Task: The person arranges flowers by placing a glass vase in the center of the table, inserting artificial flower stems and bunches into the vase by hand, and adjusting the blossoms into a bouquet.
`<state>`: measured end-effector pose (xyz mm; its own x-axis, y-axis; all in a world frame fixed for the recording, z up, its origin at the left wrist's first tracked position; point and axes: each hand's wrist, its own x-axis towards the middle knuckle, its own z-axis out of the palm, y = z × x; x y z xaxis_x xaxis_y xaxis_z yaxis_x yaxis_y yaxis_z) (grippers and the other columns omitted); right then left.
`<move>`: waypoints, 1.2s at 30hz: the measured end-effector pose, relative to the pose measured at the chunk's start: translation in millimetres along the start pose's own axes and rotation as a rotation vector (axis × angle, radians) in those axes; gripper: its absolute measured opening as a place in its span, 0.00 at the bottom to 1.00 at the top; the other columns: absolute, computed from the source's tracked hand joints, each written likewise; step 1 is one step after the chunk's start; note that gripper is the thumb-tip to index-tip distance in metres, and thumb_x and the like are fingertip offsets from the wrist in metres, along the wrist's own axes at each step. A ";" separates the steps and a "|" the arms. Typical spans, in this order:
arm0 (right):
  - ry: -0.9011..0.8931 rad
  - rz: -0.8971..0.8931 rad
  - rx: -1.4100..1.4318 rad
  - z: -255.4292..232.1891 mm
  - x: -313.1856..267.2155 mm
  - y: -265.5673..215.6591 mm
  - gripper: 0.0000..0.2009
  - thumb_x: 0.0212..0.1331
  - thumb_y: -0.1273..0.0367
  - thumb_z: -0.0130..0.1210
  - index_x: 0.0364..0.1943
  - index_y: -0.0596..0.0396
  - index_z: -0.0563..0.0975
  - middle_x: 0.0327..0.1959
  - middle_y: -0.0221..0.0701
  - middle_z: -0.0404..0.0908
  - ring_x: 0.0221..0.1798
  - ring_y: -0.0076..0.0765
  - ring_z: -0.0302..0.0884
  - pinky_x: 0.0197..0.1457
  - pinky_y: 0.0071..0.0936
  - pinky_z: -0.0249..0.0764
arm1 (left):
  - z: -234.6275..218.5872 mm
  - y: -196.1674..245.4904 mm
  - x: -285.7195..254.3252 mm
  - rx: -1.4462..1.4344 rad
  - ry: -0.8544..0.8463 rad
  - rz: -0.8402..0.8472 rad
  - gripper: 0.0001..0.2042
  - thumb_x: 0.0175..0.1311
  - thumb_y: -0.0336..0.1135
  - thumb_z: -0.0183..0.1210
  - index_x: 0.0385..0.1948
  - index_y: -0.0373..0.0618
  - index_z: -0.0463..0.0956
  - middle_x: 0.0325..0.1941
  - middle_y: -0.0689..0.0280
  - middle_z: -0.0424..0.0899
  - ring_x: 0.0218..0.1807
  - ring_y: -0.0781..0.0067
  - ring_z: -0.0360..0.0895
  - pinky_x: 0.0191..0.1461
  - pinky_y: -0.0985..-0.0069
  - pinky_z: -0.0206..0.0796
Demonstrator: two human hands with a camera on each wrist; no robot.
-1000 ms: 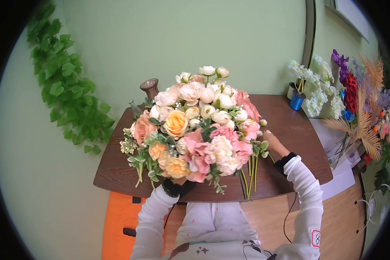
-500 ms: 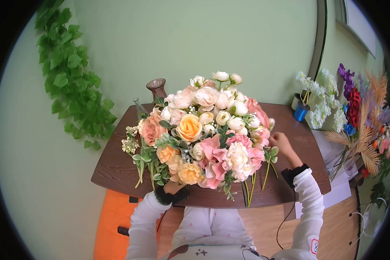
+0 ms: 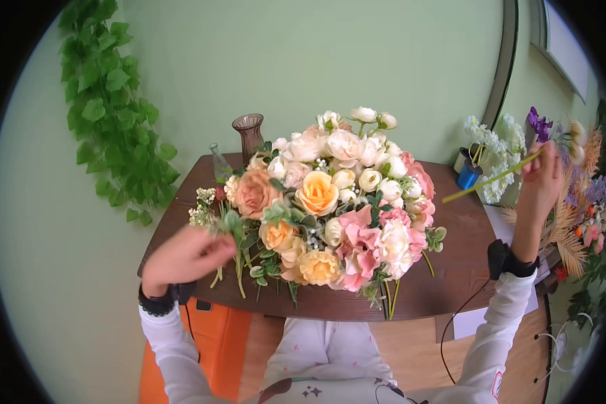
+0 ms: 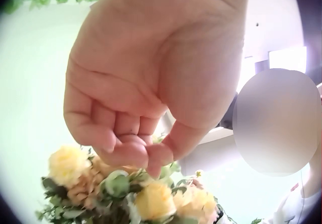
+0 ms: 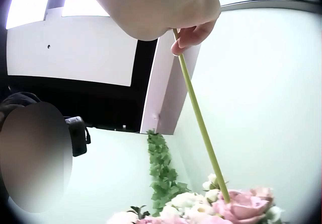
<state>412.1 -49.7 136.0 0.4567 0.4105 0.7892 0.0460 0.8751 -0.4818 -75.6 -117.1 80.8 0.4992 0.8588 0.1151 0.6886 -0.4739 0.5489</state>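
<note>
A large bouquet of cream, peach, pink and yellow artificial flowers lies on the brown table, its green stems sticking out at the front. Beside its left edge hovers my left hand, fingers loosely bent; the left wrist view shows the same hand with nothing in its grasp. Raised off to the right, my right hand pinches a long green flower stem. Pale cream blooms show above that hand. In the right wrist view the bare stem slants down across the bouquet's pink flowers.
A brown glass vase and a small clear bottle stand behind the bouquet. At the back right is a blue pot near white blossoms. More coloured flowers crowd the far right. Ivy hangs on the left wall.
My right hand has risen up and right from the bouquet's right side, now with a flower stem. My left hand has come out from under the bouquet's front and moved up and left.
</note>
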 end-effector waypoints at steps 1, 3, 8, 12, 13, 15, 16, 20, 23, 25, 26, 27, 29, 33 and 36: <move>-0.015 -0.033 0.077 4.5 3.5 -9.1 0.09 0.63 0.66 0.47 0.34 0.58 0.68 0.29 0.33 0.73 0.22 0.19 0.63 0.25 0.15 0.60 | -7.0 13.6 -0.9 -0.023 0.126 0.046 0.06 0.56 0.31 0.55 0.27 0.38 0.72 0.19 0.65 0.74 0.19 0.73 0.70 0.24 0.78 0.63; -0.050 -0.061 0.125 25.3 -0.2 -27.0 0.09 0.64 0.67 0.46 0.34 0.59 0.68 0.30 0.34 0.73 0.22 0.21 0.63 0.25 0.16 0.61 | -18.3 37.3 -2.3 -0.023 0.287 0.072 0.03 0.52 0.25 0.56 0.23 0.40 0.71 0.17 0.70 0.70 0.17 0.76 0.64 0.24 0.81 0.60; -0.223 -0.138 0.196 72.1 -24.2 -46.6 0.11 0.66 0.66 0.42 0.35 0.62 0.66 0.33 0.42 0.76 0.23 0.26 0.71 0.27 0.19 0.64 | -29.5 84.0 17.4 0.185 0.446 0.376 0.02 0.50 0.25 0.56 0.22 0.42 0.72 0.19 0.70 0.72 0.21 0.76 0.66 0.28 0.80 0.61; -0.366 -0.174 0.161 93.8 -35.0 -45.1 0.11 0.67 0.64 0.40 0.36 0.59 0.64 0.33 0.43 0.76 0.23 0.29 0.74 0.27 0.20 0.66 | -23.8 97.0 54.4 0.258 0.352 0.615 0.04 0.49 0.24 0.56 0.27 0.42 0.73 0.29 0.66 0.76 0.33 0.70 0.70 0.39 0.75 0.61; -0.380 -0.172 0.160 98.5 -37.1 -44.3 0.11 0.67 0.63 0.40 0.36 0.59 0.64 0.33 0.43 0.76 0.22 0.30 0.74 0.26 0.21 0.66 | -22.0 96.6 64.3 0.258 0.356 0.613 0.04 0.49 0.24 0.56 0.27 0.42 0.73 0.29 0.66 0.76 0.33 0.70 0.70 0.39 0.75 0.61; -0.375 -0.149 0.171 104.6 -42.1 -42.8 0.12 0.66 0.63 0.40 0.36 0.59 0.64 0.32 0.43 0.76 0.22 0.30 0.74 0.25 0.21 0.66 | -16.5 93.6 82.4 0.315 0.271 0.746 0.08 0.51 0.24 0.55 0.34 0.43 0.74 0.34 0.65 0.77 0.40 0.65 0.71 0.46 0.72 0.61; -0.367 -0.127 0.181 106.4 -43.3 -42.0 0.12 0.66 0.63 0.40 0.36 0.59 0.64 0.32 0.42 0.76 0.22 0.30 0.74 0.25 0.21 0.66 | -12.9 92.5 89.1 0.317 0.274 0.744 0.08 0.51 0.24 0.55 0.34 0.43 0.74 0.34 0.65 0.77 0.40 0.65 0.71 0.46 0.72 0.61; -0.298 -0.219 0.182 106.8 -40.2 -44.4 0.12 0.66 0.63 0.41 0.37 0.59 0.63 0.32 0.41 0.75 0.21 0.29 0.74 0.24 0.20 0.66 | -2.6 92.2 101.8 0.382 0.163 0.720 0.09 0.52 0.28 0.54 0.37 0.44 0.73 0.37 0.65 0.76 0.46 0.64 0.70 0.50 0.69 0.58; -0.338 -0.199 0.189 108.8 -40.7 -46.2 0.11 0.66 0.63 0.41 0.38 0.59 0.63 0.31 0.41 0.75 0.21 0.29 0.74 0.24 0.20 0.67 | -0.7 93.1 100.2 0.448 0.152 0.652 0.10 0.52 0.32 0.55 0.37 0.44 0.73 0.37 0.64 0.76 0.46 0.64 0.69 0.51 0.68 0.58; -0.364 -0.186 0.186 112.1 -44.9 -42.6 0.11 0.66 0.63 0.41 0.38 0.59 0.63 0.31 0.40 0.75 0.21 0.29 0.74 0.24 0.20 0.67 | 0.8 92.8 98.1 0.474 0.139 0.622 0.12 0.52 0.35 0.56 0.37 0.44 0.73 0.38 0.64 0.75 0.46 0.64 0.69 0.51 0.68 0.57; -0.393 -0.173 0.183 114.3 -47.3 -40.6 0.11 0.66 0.64 0.41 0.38 0.59 0.63 0.31 0.40 0.75 0.21 0.29 0.74 0.24 0.20 0.68 | 1.9 92.2 96.5 0.546 0.162 0.596 0.13 0.51 0.37 0.57 0.37 0.44 0.73 0.38 0.63 0.75 0.46 0.63 0.68 0.51 0.68 0.57; -0.390 -0.170 0.170 116.1 -49.7 -39.9 0.11 0.66 0.64 0.41 0.39 0.59 0.63 0.30 0.39 0.75 0.21 0.27 0.73 0.24 0.20 0.68 | 3.4 91.9 95.1 0.617 0.185 0.569 0.14 0.50 0.39 0.57 0.38 0.44 0.73 0.38 0.63 0.74 0.46 0.62 0.67 0.51 0.68 0.58; -0.382 -0.150 0.156 117.6 -51.9 -38.0 0.11 0.66 0.64 0.41 0.39 0.59 0.63 0.29 0.38 0.75 0.20 0.27 0.73 0.23 0.19 0.68 | 5.5 93.2 92.8 0.625 0.184 0.556 0.15 0.49 0.40 0.58 0.37 0.44 0.73 0.39 0.62 0.73 0.46 0.61 0.66 0.50 0.68 0.58; -0.379 -0.128 0.131 122.1 -54.2 -35.3 0.10 0.66 0.64 0.42 0.39 0.58 0.63 0.29 0.37 0.75 0.19 0.25 0.73 0.23 0.18 0.68 | 5.6 91.2 90.1 0.617 0.160 0.535 0.15 0.48 0.40 0.59 0.37 0.44 0.74 0.39 0.61 0.70 0.45 0.60 0.65 0.50 0.68 0.58; -0.396 -0.163 0.127 124.6 -55.7 -34.2 0.10 0.66 0.65 0.41 0.40 0.58 0.62 0.29 0.37 0.75 0.18 0.26 0.72 0.23 0.17 0.68 | 6.8 90.6 88.8 0.587 0.151 0.523 0.14 0.48 0.38 0.58 0.36 0.44 0.74 0.40 0.61 0.70 0.46 0.59 0.65 0.50 0.67 0.58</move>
<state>274.4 -70.5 155.9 0.0755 0.3096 0.9479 -0.0316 0.9508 -0.3081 34.7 -85.1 135.1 0.7863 0.4942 0.3709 0.5701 -0.8117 -0.1272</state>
